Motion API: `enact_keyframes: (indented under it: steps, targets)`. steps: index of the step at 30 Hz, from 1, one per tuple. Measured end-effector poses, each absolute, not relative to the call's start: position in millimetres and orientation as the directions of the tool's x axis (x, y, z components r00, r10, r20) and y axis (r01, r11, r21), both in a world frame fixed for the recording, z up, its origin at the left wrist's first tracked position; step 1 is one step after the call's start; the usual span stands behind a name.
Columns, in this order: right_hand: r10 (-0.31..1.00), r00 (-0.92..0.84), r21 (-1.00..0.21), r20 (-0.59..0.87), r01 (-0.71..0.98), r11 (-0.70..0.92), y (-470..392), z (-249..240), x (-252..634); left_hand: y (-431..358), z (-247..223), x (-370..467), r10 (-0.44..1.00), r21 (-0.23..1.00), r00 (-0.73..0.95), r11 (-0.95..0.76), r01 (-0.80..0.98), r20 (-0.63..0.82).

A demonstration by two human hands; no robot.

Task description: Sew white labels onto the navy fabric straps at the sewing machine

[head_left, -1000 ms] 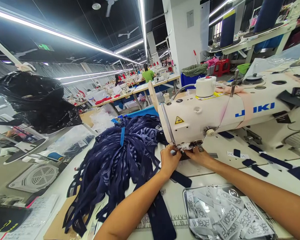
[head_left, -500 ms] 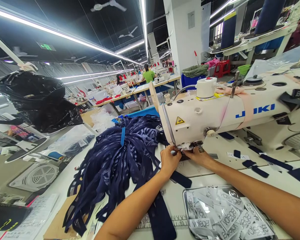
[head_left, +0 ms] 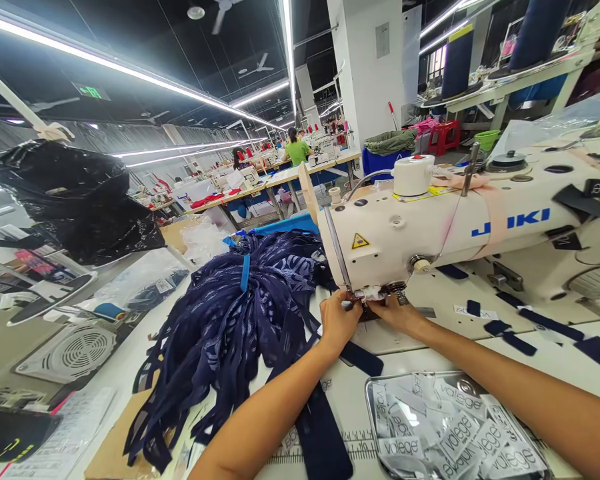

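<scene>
Under the needle end of a cream sewing machine (head_left: 380,233), my two hands meet with their fingertips close together. My left hand (head_left: 339,323) pinches at the edge of a navy fabric strip (head_left: 365,360), which trails out below it onto the machine bed. Beside the presser foot, my right hand (head_left: 397,313) has its fingers closed; what lies between them is hidden. To the left is a big bundle of navy lace-patterned straps (head_left: 220,333), gathered by a blue tie (head_left: 245,273). A wider navy strip (head_left: 325,437) hangs toward the table's front edge.
A metal tray (head_left: 369,407) of white printed labels (head_left: 460,433) sits below my right forearm. Short navy pieces (head_left: 517,342) lie scattered on the right. Cardboard (head_left: 110,440) and papers (head_left: 70,433) are at lower left, near a black plastic bag (head_left: 70,200). Co-workers sit far back.
Both hands stay at the needle in nearly the same pose, with only a very slight shift of the fingers. The bundle and tray look unmoved.
</scene>
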State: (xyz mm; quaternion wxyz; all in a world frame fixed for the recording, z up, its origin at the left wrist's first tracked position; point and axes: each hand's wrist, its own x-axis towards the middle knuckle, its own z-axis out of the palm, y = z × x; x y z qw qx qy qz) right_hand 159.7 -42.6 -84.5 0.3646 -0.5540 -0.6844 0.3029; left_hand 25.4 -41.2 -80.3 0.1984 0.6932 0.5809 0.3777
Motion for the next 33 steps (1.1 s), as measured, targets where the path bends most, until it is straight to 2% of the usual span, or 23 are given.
enact_keyframes:
  steps: [9,25,28,30,33]
  targets:
    - [0.972,-0.134,-0.752,0.191,0.617,0.233,-29,-99,157,-40,-81,27,0.954,0.716,0.032,-0.246,0.653,0.299]
    - [0.973,-0.155,-0.711,0.169,0.665,0.229,-35,-89,156,-42,-82,23,0.955,0.760,0.010,-0.242,0.603,0.297]
    - [0.969,-0.196,-0.681,0.153,0.690,0.247,-33,-93,159,-46,-83,20,0.937,0.689,0.023,-0.272,0.672,0.348]
    - [0.956,-0.258,-0.662,0.140,0.694,0.284,-36,-90,167,-51,-84,16,0.898,0.578,0.082,-0.345,0.740,0.432]
    - [0.859,-0.511,-0.691,0.018,0.614,0.380,-44,-76,183,-60,-88,10,0.776,0.379,0.370,-0.589,0.714,0.510]
